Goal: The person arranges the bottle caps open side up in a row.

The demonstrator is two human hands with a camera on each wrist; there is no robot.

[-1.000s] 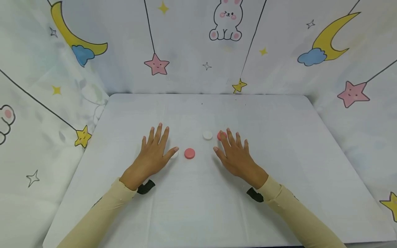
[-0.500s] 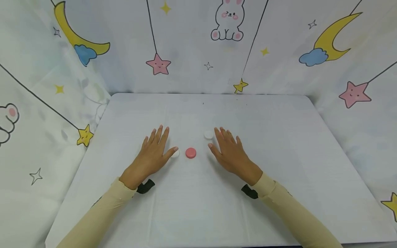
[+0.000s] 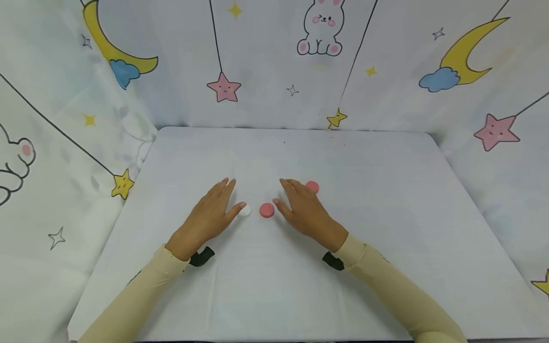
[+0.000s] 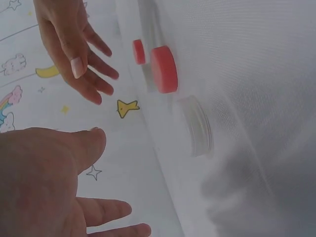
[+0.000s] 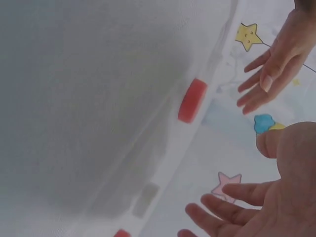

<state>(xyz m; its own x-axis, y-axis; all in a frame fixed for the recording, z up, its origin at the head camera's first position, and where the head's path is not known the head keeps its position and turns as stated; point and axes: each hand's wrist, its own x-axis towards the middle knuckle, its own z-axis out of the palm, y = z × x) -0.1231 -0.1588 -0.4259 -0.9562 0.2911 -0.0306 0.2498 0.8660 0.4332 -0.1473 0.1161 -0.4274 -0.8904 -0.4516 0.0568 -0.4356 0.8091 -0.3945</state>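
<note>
Discs first: 4 small round caps lie on the white table (image 3: 386,200), and your right hand (image 3: 306,212) covers the far white one, so only 3 show from the head view. Your right thumb sits just beside the near pink disc (image 3: 267,209), which lies to that hand's left; the far pink disc (image 3: 312,186) shows just past its fingers. Your left hand (image 3: 208,216) rests flat, thumb tip touching the near white disc (image 3: 245,210). Both hands show straight, spread fingers gripping nothing. The right hand is nearer the near pink disc. Being round, the discs have no long axis; they are thick, flat-topped and matte.
</note>
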